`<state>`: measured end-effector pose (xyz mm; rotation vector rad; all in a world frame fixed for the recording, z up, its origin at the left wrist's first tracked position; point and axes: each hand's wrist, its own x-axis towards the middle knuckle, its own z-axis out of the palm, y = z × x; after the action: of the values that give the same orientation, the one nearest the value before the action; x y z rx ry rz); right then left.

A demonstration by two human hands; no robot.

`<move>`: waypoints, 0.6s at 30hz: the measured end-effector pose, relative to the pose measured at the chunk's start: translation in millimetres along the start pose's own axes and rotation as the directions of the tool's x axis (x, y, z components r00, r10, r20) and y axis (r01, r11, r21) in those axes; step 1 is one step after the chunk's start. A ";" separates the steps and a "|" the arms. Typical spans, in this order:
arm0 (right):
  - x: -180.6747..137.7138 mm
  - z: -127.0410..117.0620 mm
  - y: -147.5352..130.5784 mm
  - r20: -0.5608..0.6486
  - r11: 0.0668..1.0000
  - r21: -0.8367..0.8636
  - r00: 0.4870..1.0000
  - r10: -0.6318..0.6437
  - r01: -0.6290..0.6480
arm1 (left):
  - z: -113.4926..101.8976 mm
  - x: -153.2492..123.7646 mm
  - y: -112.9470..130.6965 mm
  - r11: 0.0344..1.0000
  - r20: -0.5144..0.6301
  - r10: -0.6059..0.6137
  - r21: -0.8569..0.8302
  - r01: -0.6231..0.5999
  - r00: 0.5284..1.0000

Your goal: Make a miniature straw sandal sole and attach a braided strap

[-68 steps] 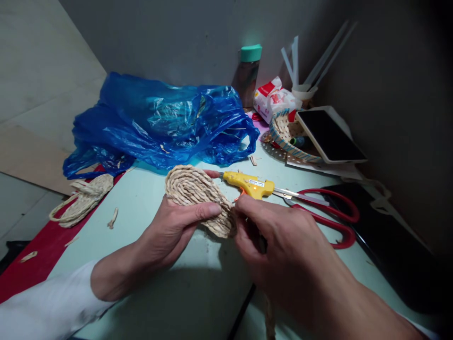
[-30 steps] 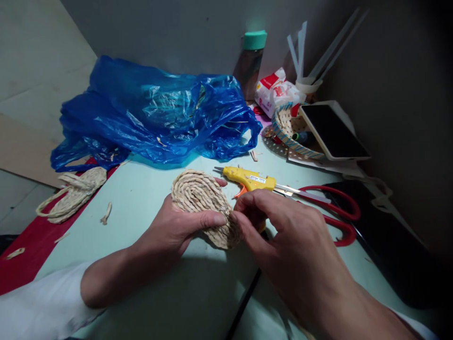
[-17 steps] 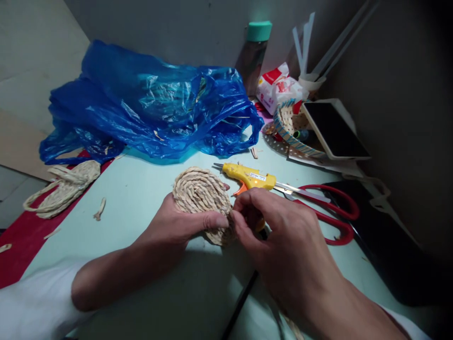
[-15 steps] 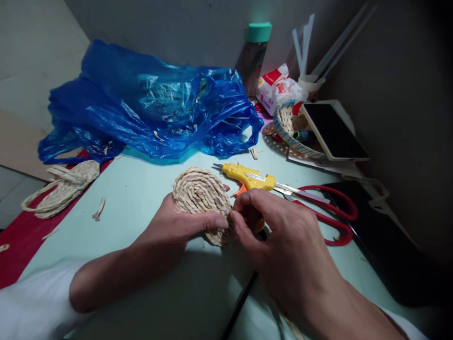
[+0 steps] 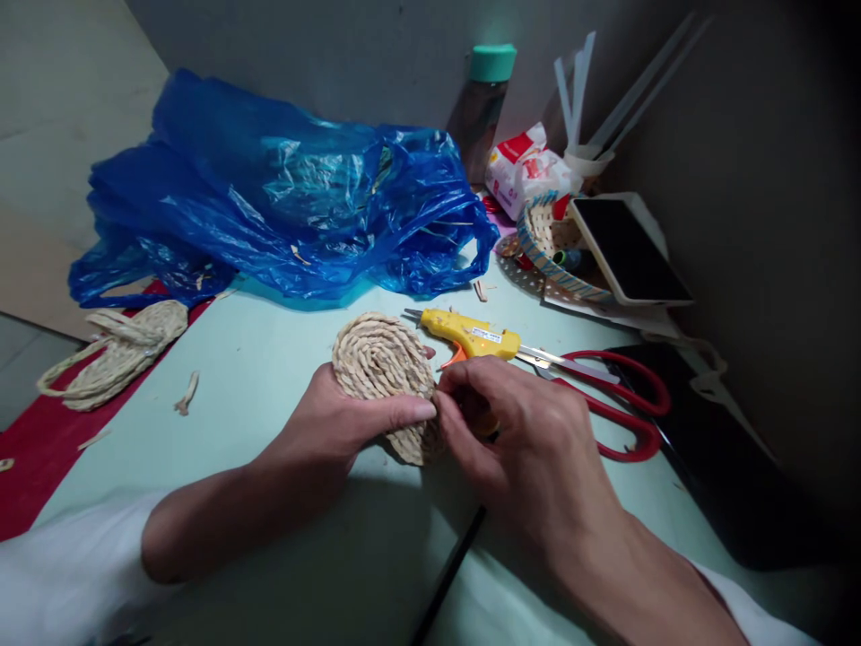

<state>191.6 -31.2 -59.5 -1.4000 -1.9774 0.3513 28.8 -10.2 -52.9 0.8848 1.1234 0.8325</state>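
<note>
A coiled oval of braided straw cord (image 5: 377, 359) is gripped by my left hand (image 5: 343, 417), its thumb lying across the front and the other fingers behind. At the coil's right edge my right hand (image 5: 517, 431) is closed in a pinch, thumb against forefinger. What sits between those fingertips is hidden, though they touch the cord's rim. Just beyond the hands lies a yellow glue gun (image 5: 464, 330) with an orange trigger, its nozzle pointing left. Red-handled scissors (image 5: 625, 404) rest to the right, partly behind my right hand.
A crumpled blue plastic bag (image 5: 289, 197) spreads across the back. At the left, another coiled straw piece (image 5: 127, 354) lies on red material. A small basket (image 5: 538, 242), a tablet-like device (image 5: 632, 247) and a green-capped bottle (image 5: 490, 99) stand at the back right. A black cable (image 5: 450, 574) runs along the front.
Both hands keep hold at nearly the same spot. My left thumb has shifted slightly up and right on the coil, and the view has moved a little.
</note>
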 end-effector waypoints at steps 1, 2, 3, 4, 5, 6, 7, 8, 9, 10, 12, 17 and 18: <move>-0.4 -0.6 0.3 0.010 1.000 0.003 1.000 -0.013 0.013 | -0.3 -0.5 0.6 1.000 0.003 -0.011 0.000 0.011 1.000; -0.8 -1.6 0.5 0.024 1.000 0.009 0.999 -0.021 0.021 | -0.6 -0.8 1.2 1.000 0.003 -0.012 -0.005 0.012 1.000; -1.3 -3.0 0.6 0.038 0.999 0.020 0.999 -0.026 0.025 | -0.9 -1.1 1.6 1.000 0.004 -0.006 -0.014 0.006 1.000; -1.7 -4.8 0.7 0.055 0.999 0.040 0.998 -0.033 0.030 | -1.0 -1.1 1.9 1.000 0.005 0.009 -0.030 -0.009 1.000; -1.8 -6.8 0.9 0.072 0.997 0.064 0.997 -0.039 0.035 | -1.0 -1.0 1.7 0.998 0.008 0.026 -0.052 -0.026 1.000; -1.7 -8.9 1.2 0.085 0.996 0.084 0.996 -0.040 0.033 | -0.8 -0.8 1.2 0.995 0.010 0.050 -0.087 -0.049 0.999; -1.2 -11.1 1.5 0.088 0.995 0.094 0.996 -0.033 0.025 | -0.6 -0.4 0.1 0.989 0.011 0.076 -0.127 -0.074 0.997; -0.2 -13.2 1.9 0.080 0.996 0.094 0.997 -0.016 0.009 | -0.5 0.0 -1.4 0.982 0.015 0.094 -0.164 -0.090 0.995; 1.1 -15.1 2.2 0.070 0.996 0.087 0.997 0.009 -0.016 | -0.5 0.5 -3.3 0.975 0.019 0.111 -0.196 -0.105 0.994; 2.7 -16.7 2.3 0.062 0.996 0.077 0.997 0.041 -0.046 | -0.7 0.9 -5.3 0.968 0.027 0.125 -0.221 -0.116 0.992; 5.9 -18.8 1.9 0.065 0.992 0.083 0.994 0.090 -0.095 | -1.8 1.6 -9.0 0.961 0.054 0.139 -0.248 -0.122 0.989; 8.5 -17.4 -2.5 0.147 0.971 0.185 0.982 0.122 -0.148 | -3.6 1.0 -10.0 0.952 0.081 0.153 -0.280 -0.125 0.985; 7.8 -16.1 -3.0 0.142 0.970 0.198 0.983 0.115 -0.142 | -3.1 0.7 -9.2 0.951 0.082 0.155 -0.283 -0.126 0.985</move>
<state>198.6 -27.8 -43.1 -1.4034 -1.8927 0.7044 26.9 -13.0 -62.1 0.7697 0.8354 1.0219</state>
